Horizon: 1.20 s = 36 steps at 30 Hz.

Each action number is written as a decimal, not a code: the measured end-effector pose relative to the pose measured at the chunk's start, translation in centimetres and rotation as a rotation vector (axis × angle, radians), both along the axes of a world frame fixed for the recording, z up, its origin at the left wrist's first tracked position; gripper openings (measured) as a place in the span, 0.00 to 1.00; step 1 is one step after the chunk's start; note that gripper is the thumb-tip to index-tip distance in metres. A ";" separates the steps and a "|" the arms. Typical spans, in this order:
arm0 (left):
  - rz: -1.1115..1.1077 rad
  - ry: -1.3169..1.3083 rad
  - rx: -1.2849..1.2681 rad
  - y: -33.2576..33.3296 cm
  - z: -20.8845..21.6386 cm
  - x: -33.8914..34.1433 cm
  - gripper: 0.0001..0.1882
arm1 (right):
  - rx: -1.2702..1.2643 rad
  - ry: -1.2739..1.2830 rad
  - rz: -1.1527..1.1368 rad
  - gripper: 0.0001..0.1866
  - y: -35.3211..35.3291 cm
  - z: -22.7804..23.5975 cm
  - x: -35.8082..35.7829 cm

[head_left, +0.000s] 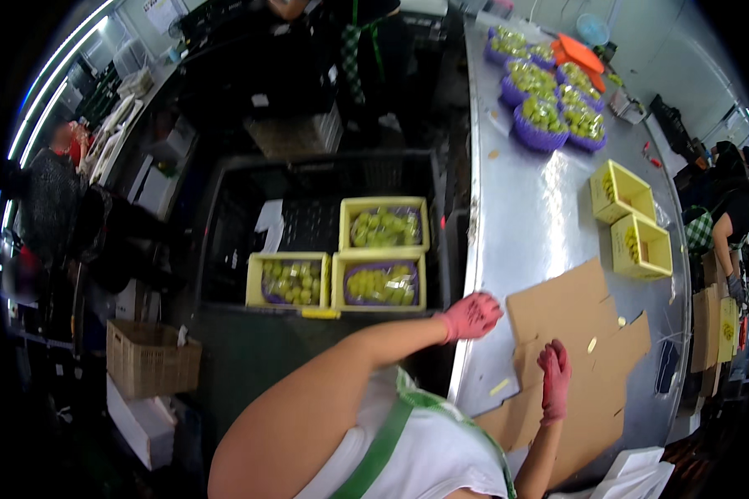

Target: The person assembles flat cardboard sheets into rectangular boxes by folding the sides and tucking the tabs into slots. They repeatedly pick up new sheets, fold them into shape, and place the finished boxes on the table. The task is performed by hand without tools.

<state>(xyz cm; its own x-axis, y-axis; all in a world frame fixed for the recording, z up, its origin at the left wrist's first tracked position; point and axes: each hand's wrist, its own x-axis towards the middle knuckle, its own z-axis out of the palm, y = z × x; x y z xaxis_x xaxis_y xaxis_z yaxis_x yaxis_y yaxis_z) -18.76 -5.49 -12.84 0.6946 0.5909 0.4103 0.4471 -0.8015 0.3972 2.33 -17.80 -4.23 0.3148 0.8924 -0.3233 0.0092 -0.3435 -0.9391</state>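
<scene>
My left hand (472, 317), in a pink-red glove, hovers by the near-left edge of the metal table (528, 241), its fingers curled together. Over the flattened brown cardboard (566, 333) is my right hand (555, 382), gloved alike, fingers bent inward. Anything inside either hand is hidden. Left of the table, a black crate (308, 170) holds three pale yellow boxes: a far one (343, 224), a near-left one (254, 283) and a near-right one (339, 287). Each contains green grapes in clear wrap.
Two yellow boxes (649, 258) stand at the table's right side. Purple-netted grape packs (539, 137) fill the far end, beside orange trays (581, 54). A tan plastic crate (154, 362) sits lower left. Other people are at work at left, far side and right.
</scene>
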 end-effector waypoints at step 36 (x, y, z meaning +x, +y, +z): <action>-0.191 0.217 0.095 -0.3 0.8 -1.9 0.07 | -0.310 -0.667 -0.760 0.23 -24.8 -2.9 -12.2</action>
